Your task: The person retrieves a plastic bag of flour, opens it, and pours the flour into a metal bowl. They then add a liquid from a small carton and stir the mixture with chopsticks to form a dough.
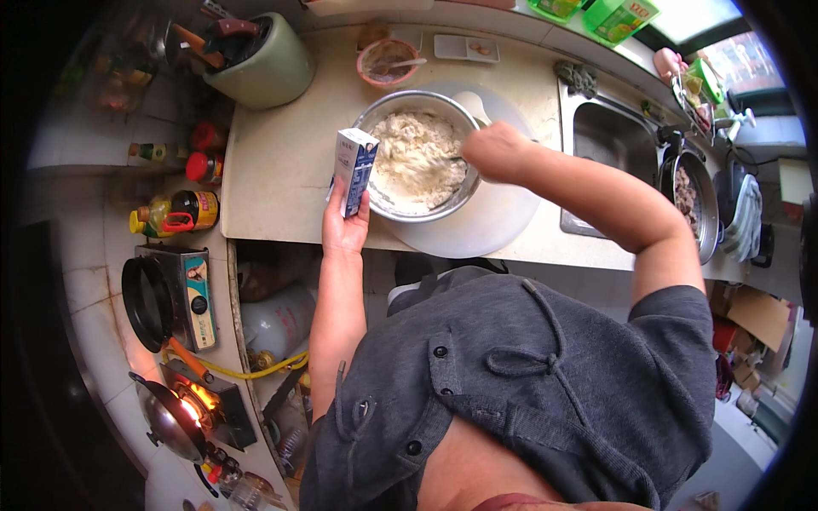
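Note:
My left hand (pixel 345 223) holds a small white and dark-blue drink carton (pixel 355 169) upright at the left rim of a metal mixing bowl (pixel 476 182). The carton bears writing. In the bowl lies a lumpy, pale flour mixture (pixel 409 150) with loose white flour at its lower edge. My right hand (pixel 495 152) is closed above the bowl's right rim, around a metal utensil (pixel 450 159) that reaches into the mixture. The utensil is blurred and its exact kind cannot be told. Beneath the bowl is a round, translucent white mat (pixel 492 220).
Behind the bowl stand a pink bowl (pixel 388 64) with a spoon and a white tray (pixel 450 48) with eggs. A knife holder (pixel 271 70) is at left, a sink (pixel 610 137) at right. Lower left, a flame burns under a wok (pixel 167 412), near a frying pan (pixel 148 306).

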Action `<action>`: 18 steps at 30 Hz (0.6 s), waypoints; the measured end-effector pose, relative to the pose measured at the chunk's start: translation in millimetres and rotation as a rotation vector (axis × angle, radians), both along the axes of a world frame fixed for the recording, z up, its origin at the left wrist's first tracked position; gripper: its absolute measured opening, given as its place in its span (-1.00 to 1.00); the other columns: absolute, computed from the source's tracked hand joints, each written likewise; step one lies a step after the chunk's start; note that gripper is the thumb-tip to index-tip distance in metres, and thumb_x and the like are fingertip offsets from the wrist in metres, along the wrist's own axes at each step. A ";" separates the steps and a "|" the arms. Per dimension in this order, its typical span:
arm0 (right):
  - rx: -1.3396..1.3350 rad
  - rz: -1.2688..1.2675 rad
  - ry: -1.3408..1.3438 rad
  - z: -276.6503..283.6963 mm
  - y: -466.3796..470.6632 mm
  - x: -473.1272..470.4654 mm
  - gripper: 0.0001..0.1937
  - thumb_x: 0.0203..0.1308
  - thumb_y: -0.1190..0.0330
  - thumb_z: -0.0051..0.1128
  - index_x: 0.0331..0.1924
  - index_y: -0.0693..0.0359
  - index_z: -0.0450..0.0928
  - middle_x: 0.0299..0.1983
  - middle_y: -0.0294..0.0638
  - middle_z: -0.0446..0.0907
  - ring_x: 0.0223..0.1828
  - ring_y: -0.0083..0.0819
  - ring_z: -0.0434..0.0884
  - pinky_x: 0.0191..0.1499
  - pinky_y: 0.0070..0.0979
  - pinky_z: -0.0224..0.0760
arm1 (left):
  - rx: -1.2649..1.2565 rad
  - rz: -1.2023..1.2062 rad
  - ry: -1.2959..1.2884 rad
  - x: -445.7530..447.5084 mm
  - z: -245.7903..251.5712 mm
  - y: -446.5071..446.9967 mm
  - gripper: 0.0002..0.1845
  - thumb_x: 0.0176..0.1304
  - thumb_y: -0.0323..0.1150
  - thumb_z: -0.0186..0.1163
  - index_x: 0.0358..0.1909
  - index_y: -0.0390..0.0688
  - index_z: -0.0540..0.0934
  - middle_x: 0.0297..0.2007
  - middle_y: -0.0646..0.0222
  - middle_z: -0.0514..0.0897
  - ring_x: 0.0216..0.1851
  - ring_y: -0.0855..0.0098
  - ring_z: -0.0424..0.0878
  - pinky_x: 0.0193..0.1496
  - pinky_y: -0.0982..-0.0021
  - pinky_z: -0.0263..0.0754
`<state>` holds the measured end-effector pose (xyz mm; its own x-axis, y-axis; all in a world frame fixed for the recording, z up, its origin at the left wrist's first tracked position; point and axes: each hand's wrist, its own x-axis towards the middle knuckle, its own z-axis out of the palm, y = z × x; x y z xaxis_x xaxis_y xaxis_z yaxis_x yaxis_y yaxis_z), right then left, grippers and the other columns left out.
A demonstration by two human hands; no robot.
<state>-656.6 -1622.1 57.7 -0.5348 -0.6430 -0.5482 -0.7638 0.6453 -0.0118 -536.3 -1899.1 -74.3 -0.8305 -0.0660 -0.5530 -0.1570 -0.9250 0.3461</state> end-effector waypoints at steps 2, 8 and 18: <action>0.073 0.142 -0.024 8.9 15.1 17.5 -0.84 0.13 0.48 0.11 -0.34 0.20 0.76 -0.35 -0.10 0.75 -0.23 -0.21 0.79 -0.20 -0.29 0.66 | 0.015 0.013 0.017 -0.9 -1.4 0.8 -0.70 0.40 -0.29 0.29 0.08 -0.18 0.58 -0.09 0.30 0.76 -0.15 0.40 0.77 -0.18 0.37 0.80; -0.230 -0.036 -0.046 -27.1 -27.1 20.8 -0.83 0.18 0.45 0.07 -0.24 0.16 0.71 -0.31 -0.03 0.74 -0.22 -0.07 0.76 -0.19 -0.20 0.64 | 0.003 -0.021 0.023 -0.6 3.6 -4.5 -0.74 0.41 -0.32 0.27 0.04 -0.21 0.58 -0.11 0.23 0.77 -0.18 0.36 0.78 -0.19 0.34 0.82; -0.268 -0.367 -0.039 -32.2 29.8 38.8 -0.80 0.15 0.50 0.07 -0.18 0.17 0.69 -0.27 -0.04 0.74 -0.17 -0.08 0.75 -0.11 -0.17 0.61 | -1.010 -0.199 -0.024 10.9 83.2 -16.5 -0.63 0.29 -0.39 0.41 0.07 -0.20 0.54 -0.11 0.36 0.68 -0.13 0.51 0.68 -0.16 0.45 0.70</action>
<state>-617.8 -1592.3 25.5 -0.7360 -0.5366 -0.4127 -0.4807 0.8435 -0.2395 -525.4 -1915.6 8.9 -0.8667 -0.3719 -0.3326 -0.2927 -0.1609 0.9426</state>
